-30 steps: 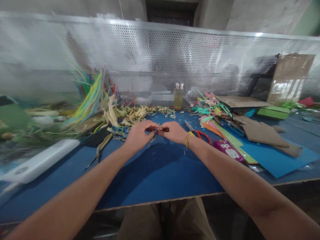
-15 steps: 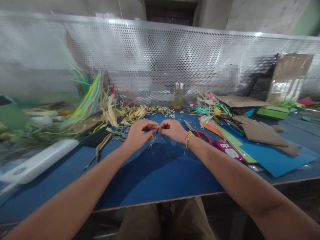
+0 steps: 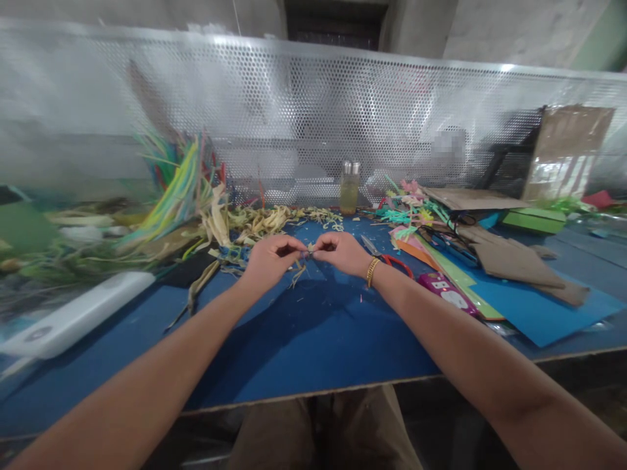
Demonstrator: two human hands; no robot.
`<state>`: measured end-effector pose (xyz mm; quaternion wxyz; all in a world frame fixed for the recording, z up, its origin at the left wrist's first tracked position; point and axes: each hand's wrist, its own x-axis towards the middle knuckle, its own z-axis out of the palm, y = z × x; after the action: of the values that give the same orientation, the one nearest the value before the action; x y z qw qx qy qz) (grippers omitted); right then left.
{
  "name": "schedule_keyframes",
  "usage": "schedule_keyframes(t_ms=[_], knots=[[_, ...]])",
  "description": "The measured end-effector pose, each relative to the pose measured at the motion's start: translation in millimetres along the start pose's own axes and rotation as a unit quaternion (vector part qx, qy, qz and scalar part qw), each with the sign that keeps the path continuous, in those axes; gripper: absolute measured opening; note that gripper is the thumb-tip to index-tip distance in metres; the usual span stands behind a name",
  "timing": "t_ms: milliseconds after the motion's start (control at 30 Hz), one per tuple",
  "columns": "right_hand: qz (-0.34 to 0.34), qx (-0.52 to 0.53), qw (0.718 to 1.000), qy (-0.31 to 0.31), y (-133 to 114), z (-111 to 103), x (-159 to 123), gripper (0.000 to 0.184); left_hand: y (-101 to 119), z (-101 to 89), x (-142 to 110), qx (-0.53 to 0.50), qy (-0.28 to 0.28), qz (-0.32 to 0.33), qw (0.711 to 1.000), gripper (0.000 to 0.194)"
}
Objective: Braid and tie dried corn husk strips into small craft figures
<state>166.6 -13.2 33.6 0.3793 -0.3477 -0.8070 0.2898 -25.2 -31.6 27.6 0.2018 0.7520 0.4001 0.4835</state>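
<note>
We find the left hand (image 3: pixel 272 261) and the right hand (image 3: pixel 345 254) nearly closed, pinching a small fibrous piece (image 3: pixel 310 248) between them above the blue table (image 3: pixel 313 352), its strands (image 3: pixel 298 272) hanging loose, so we judge it in hand but unfinished, with pale husk strips (image 3: pixel 269 222) apparently unused beyond

Both bare arms reach out ahead of the person, meeting around twelve o'clock; the left forearm (image 3: pixel 171 359) slants in from eight and points towards two; the right forearm (image 3: pixel 455 339) comes in from four, aimed at ten; the left hand (image 3: pixel 269 261) is turned towards three, thumb and fingers pinched together; the right hand (image 3: pixel 345 253) faces it, turned towards nine in a matching pinch, its fingers curled; the fingertips nearly touch.
</note>
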Motion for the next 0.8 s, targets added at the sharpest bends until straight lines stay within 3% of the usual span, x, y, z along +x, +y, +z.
schedule_keyframes(t_ms=[100,200,333,467,600,800], knots=[[0.017,-0.03,0.999,0.0,5.0,-7.5,1.7,0.009,4.1,-2.6,1.3,-0.028,0.001,0.01,1.0,0.01],[0.069,-0.028,0.997,0.038,9.4,-12.0,3.9,0.011,6.8,-3.9,1.7,-0.078,-0.022,0.011,0.997,0.01],[0.166,0.122,0.976,0.071,6.0,-11.5,5.5,0.01,7.2,-1.8,-0.4,-0.086,-0.117,-0.015,0.989,0.01],[0.195,0.314,0.929,0.022,-4.6,-8.2,3.3,0.013,6.3,-0.1,-1.8,-0.076,-0.188,-0.027,0.979,0.012],[0.188,0.426,0.882,-0.063,-7.6,-5.7,0.3,0.013,3.6,-0.2,-2.2,-0.11,-0.141,-0.056,0.982,0.013],[0.174,0.369,0.91,-0.072,-1.8,2.3,0.2,0.012,5.2,8.8,-6.2,-0.262,-0.072,-0.145,0.951,0.017]])
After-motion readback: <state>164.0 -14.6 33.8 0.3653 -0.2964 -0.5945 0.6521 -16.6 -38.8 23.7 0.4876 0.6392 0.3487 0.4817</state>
